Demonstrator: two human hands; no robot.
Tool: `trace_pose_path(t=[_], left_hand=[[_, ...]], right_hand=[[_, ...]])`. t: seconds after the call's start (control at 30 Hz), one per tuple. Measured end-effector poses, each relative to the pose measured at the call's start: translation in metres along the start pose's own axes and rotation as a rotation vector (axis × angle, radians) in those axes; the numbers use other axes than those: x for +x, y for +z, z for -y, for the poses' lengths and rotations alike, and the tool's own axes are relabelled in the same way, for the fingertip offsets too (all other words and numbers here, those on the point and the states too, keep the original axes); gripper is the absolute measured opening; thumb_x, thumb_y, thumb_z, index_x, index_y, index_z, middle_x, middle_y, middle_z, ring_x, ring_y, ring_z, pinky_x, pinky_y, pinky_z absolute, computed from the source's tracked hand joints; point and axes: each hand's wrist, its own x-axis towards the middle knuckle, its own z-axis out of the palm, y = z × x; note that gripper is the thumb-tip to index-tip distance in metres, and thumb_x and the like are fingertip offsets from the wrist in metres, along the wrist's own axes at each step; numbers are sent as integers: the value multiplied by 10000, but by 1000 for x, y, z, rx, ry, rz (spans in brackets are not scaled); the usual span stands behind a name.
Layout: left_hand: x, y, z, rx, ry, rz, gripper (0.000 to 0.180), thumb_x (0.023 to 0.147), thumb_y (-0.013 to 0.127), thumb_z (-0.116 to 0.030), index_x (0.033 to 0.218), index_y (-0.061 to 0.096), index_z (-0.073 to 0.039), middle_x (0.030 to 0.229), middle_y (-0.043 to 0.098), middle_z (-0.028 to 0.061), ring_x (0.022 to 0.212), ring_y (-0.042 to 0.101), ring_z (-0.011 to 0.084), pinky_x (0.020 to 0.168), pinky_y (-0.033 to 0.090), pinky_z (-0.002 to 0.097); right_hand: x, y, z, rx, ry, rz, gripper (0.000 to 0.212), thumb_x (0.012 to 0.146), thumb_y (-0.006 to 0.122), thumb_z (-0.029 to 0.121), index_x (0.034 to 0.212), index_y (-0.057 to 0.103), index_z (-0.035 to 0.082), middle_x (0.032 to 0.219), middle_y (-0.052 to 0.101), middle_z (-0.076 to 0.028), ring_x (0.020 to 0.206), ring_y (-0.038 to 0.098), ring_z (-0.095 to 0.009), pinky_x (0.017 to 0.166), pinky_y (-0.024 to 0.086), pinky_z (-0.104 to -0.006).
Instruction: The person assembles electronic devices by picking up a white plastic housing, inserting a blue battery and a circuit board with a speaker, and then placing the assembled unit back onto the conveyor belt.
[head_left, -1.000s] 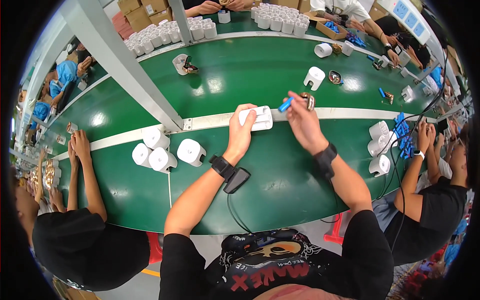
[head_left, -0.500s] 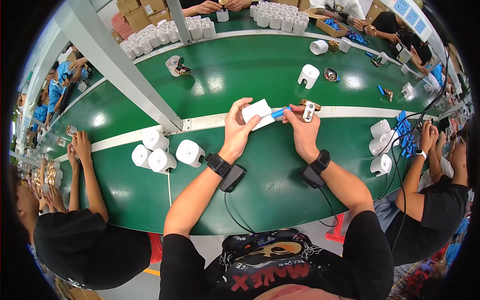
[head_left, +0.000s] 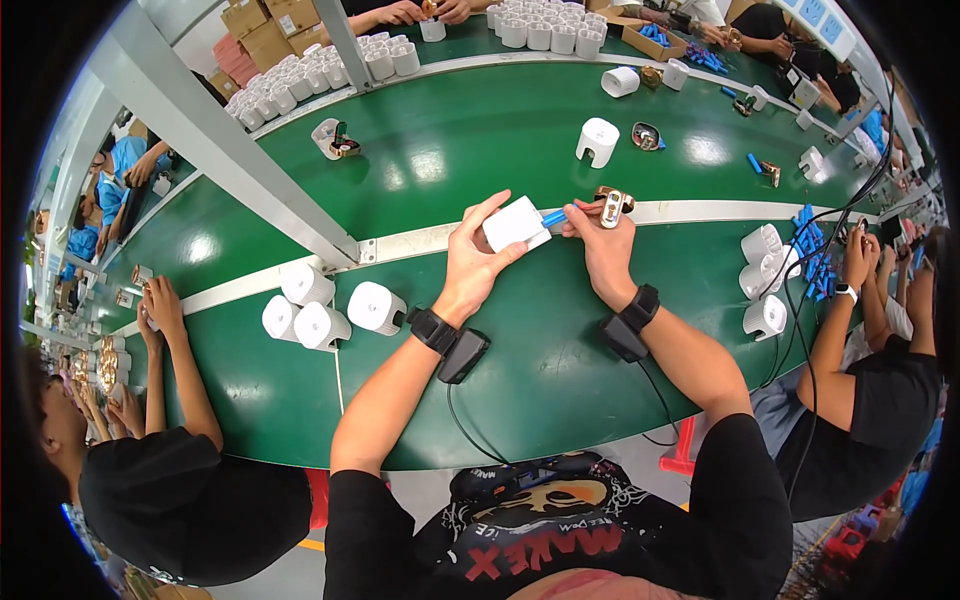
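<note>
My left hand (head_left: 476,258) is closed round a white plastic housing (head_left: 516,228), held on its side above the bench with its end facing right. A blue cylindrical battery (head_left: 553,217) reaches into that end. My right hand (head_left: 604,245) pinches the battery's outer part between thumb and fingers. By the same fingers sits a gold-rimmed white cap-like part (head_left: 612,207); whether it is joined to the battery is hidden. Left of my left hand, several white housings (head_left: 322,325) stand on the green bench.
A metal rail (head_left: 420,243) crosses the green surface, and a grey post (head_left: 230,140) rises at left. Beyond the rail lie a white housing (head_left: 598,141) and a gold-rimmed part (head_left: 647,136). Loose blue batteries (head_left: 812,250) and black cables (head_left: 800,340) are at right. Co-workers sit both sides.
Less of the blue battery shows between my right fingers and the white housing. The housing has tilted slightly in my left hand. The whole view has shifted a little.
</note>
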Motion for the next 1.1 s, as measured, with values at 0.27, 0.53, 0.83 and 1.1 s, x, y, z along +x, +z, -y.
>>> trace_pose_path(t=[0.27,0.53,0.83,1.1], left_hand=[[-3,3,-1,103,36,35,662,682,822,42,1300,587,4,1211,479,61,1141,544,191,1009,465,325],[-1,2,1,-6,-32,-20,619,708,800,45,1289,588,19,1233,551,82,1143,577,188,1003,479,326],[-2,0,-3,-3,-111,-69,589,739,789,34,1290,581,41,1185,653,128,1067,636,174,937,521,309],[1,5,-4,-48,-98,-108,585,742,789,37,1290,585,37,1173,656,116,1057,638,167,929,523,304]], right_hand=[[-7,-4,-2,-256,-8,180,242,922,681,141,1030,657,-75,891,695,-105,745,664,-145,658,557,-277],[-12,2,-4,-126,28,298,342,1018,517,216,1170,619,-73,1108,683,-127,910,681,-194,705,573,-298],[-18,8,13,47,318,345,365,1014,518,212,1208,575,-92,1221,627,-164,999,685,-258,771,598,-339],[-22,13,10,35,274,344,358,1004,526,179,1237,572,-90,1266,605,-158,959,701,-272,771,601,-347]])
